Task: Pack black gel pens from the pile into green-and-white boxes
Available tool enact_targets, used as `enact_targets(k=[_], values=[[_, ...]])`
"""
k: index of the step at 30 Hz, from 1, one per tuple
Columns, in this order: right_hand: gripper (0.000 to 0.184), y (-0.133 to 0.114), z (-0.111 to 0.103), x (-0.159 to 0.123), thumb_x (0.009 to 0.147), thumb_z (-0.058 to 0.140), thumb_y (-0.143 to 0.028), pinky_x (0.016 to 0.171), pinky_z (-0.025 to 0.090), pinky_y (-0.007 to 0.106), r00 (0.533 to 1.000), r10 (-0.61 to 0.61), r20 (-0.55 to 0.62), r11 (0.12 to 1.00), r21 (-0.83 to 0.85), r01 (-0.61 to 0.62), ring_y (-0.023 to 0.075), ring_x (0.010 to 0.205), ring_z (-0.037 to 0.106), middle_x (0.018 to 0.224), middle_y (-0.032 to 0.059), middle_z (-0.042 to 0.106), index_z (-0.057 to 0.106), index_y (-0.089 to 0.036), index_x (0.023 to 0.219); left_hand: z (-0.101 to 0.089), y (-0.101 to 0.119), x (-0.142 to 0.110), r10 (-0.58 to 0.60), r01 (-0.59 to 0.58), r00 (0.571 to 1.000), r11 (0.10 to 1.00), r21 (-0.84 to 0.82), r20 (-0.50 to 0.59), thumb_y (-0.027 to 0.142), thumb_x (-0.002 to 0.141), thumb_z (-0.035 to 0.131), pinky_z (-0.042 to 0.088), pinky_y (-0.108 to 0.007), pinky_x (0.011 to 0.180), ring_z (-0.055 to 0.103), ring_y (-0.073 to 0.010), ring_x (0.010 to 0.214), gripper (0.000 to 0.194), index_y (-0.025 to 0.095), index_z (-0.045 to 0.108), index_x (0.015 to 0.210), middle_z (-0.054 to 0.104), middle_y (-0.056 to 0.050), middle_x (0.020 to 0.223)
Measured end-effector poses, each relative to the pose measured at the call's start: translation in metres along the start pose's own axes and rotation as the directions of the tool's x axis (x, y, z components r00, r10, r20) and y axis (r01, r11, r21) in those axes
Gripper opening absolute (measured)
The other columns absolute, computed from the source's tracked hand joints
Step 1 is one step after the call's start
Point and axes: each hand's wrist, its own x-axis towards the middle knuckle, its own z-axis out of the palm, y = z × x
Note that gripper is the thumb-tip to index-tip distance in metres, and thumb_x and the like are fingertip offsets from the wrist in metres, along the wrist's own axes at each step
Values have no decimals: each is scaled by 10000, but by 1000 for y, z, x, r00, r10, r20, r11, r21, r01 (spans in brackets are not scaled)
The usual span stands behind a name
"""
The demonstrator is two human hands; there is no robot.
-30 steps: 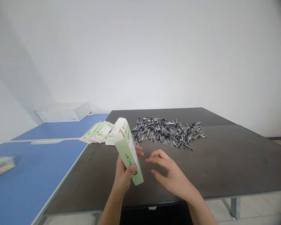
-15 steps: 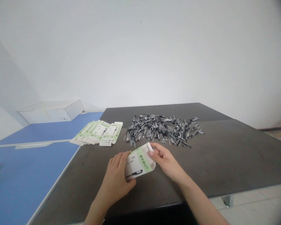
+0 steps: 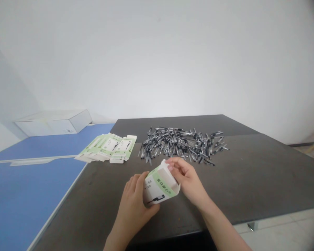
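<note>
A small white and green pen box (image 3: 157,188), printed with a black pen, is tilted above the front of the dark table (image 3: 251,181). My left hand (image 3: 137,198) is closed around its lower left end, thumb at the front and fingers behind. At the upper right, the box's mouth stands open. My right hand (image 3: 185,177) pinches a white flap at that mouth between thumb and fingers. Behind the hands lies a wide heap of black and clear pens (image 3: 175,143).
Several flattened green and white cartons (image 3: 104,148) overlap left of the pens, across the table's left edge. A blue-topped table (image 3: 42,181) adjoins on the left, with a long white cardboard box (image 3: 52,122) at the back by the wall (image 3: 157,62).
The pen box has shifted slightly right and down and turned, showing more of its open mouth. My right hand has moved along the opening to the upper flap.
</note>
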Motion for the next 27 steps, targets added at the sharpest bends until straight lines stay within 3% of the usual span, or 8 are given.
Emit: enact_targets(k=[3,6,9,13,17,21,24,27], values=[[457,-1,2,-5,956,533,-583,916,503,348,994,-46,96,995,-82,54,216,1005,662,1119,90,722,739,-200,1098,4,-3,-2,-17,18,998,1000,12,-64,182,659,715,533,-458,818,625,-323,974,729,199,438,1333,631,-110,1100],[599,-3,-4,-11,1019,312,-617,1145,367,436,954,-80,289,996,-9,86,252,1311,543,1417,90,591,671,-246,1322,7,-6,-2,-17,19,994,1000,21,-107,232,696,752,538,-456,805,627,-319,965,723,189,427,1341,632,-113,1085],[643,-1,-7,-14,958,405,-685,1187,312,463,924,-148,352,987,-9,161,281,1436,414,1538,102,464,625,-258,1385,11,-6,-3,-20,22,993,1000,15,-115,303,726,780,543,-457,788,628,-317,949,708,186,437,1334,634,-114,1073],[539,3,3,-15,802,800,-417,1065,438,380,941,-172,291,975,-83,204,248,1262,560,1376,110,573,666,-242,1294,17,-4,-5,-85,75,990,993,-91,-114,285,766,748,553,-434,781,637,-301,955,611,179,463,1296,626,-113,1064],[329,10,11,-15,807,790,-374,794,512,283,961,-32,276,999,48,19,168,855,659,942,47,714,715,-170,1055,17,1,-9,-172,145,979,963,-227,-108,276,762,755,560,-429,804,648,-290,961,588,184,478,1273,617,-105,1060],[333,14,10,-11,749,824,-349,707,507,258,988,62,143,997,37,-68,144,752,643,850,15,708,656,-174,977,1,5,-6,-153,150,988,936,-318,14,292,857,678,530,-474,940,624,-299,1123,554,220,480,1370,604,-137,1232],[321,8,9,-8,760,790,-275,660,493,240,988,69,135,997,-27,-66,129,719,616,817,-29,654,575,-210,988,-17,11,5,-191,143,980,883,-447,-62,302,909,614,485,-489,1011,592,-310,1206,540,246,482,1430,582,-148,1352],[284,-3,11,-6,793,735,-200,713,501,256,972,-1,233,980,-195,48,135,779,621,880,-24,651,563,-226,1018,-28,20,20,-220,120,971,780,-614,-90,313,924,603,504,-414,969,648,-285,1113,408,263,630,1329,664,-119,1269]])
